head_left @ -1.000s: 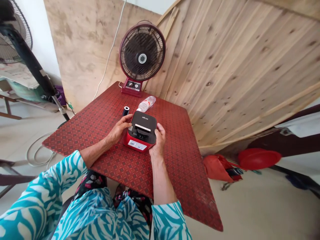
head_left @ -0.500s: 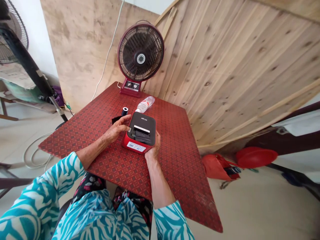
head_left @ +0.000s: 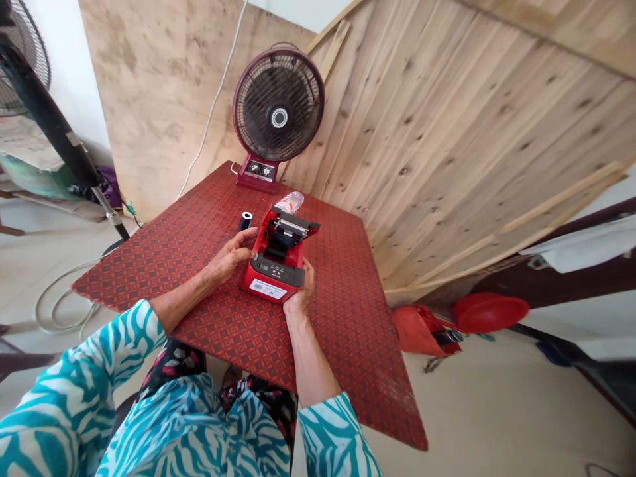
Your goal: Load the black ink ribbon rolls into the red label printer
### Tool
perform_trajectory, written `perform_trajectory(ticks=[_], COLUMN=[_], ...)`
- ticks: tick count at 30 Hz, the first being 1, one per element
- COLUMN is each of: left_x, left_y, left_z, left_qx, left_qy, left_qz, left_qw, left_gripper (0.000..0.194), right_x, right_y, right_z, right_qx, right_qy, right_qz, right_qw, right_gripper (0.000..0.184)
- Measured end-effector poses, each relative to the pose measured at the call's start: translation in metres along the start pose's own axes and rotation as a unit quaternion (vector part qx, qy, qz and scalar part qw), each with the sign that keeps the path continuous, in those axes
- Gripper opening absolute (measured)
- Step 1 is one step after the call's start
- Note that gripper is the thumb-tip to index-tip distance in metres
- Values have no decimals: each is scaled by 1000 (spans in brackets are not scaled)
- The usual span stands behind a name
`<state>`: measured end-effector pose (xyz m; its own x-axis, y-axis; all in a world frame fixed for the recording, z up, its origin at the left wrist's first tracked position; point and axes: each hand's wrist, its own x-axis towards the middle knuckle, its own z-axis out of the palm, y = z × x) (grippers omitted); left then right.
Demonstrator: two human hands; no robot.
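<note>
A red and black label printer (head_left: 275,269) stands on the patterned red table (head_left: 342,311), its lid (head_left: 298,222) raised and the dark inside showing. My left hand (head_left: 233,255) is at the printer's left side, thumb on the top edge and fingers along the wall. Against the right side rests my right hand (head_left: 302,293), its fingers curled round the housing and partly hidden behind it. A small dark roll with a white core (head_left: 245,220) stands upright just beyond my left hand. Behind the lid lies a clear plastic bottle (head_left: 290,203), partly covered.
A dark red table fan (head_left: 278,116) stands at the table's far end. Wooden boards (head_left: 447,132) lean behind the table. To the right on the floor are a red bag (head_left: 417,329) and a red basin (head_left: 489,311). A black stand (head_left: 74,146) rises at the left.
The printer's lid has swung up from closed to raised, uncovering the inside. Both hands have stayed at the printer's sides. The whole view has shifted slightly.
</note>
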<state>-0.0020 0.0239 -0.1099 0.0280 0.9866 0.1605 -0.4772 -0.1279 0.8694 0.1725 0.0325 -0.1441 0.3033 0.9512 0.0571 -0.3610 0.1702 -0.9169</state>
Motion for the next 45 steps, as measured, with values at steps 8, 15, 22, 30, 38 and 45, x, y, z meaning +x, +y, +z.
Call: perform_trajectory(ticks=[8, 15, 22, 30, 38, 45], left_x=[-4, 29, 66, 69, 50, 30], left_y=[15, 62, 61, 64, 118, 132], left_z=[-3, 27, 85, 92, 76, 6], left_qx=[134, 602, 852, 864, 593, 318], left_qy=[22, -181, -243, -250, -227, -123], left_qz=[10, 136, -29, -33, -25, -86], left_qw=[991, 766, 462, 436, 772, 936], left_gripper=[45, 24, 38, 29, 24, 40], right_x=[0, 7, 11, 12, 12, 13], right_y=[4, 14, 19, 17, 12, 11], right_z=[-1, 0, 6, 11, 11, 8], right_qx=[-28, -22, -15, -3, 9, 14], right_qy=[10, -1, 2, 7, 7, 3], right_qz=[-7, -11, -34, -34, -22, -5], right_qw=[1000, 1000, 999, 999, 1000, 1000], right_gripper=[41, 41, 37, 31, 30, 32])
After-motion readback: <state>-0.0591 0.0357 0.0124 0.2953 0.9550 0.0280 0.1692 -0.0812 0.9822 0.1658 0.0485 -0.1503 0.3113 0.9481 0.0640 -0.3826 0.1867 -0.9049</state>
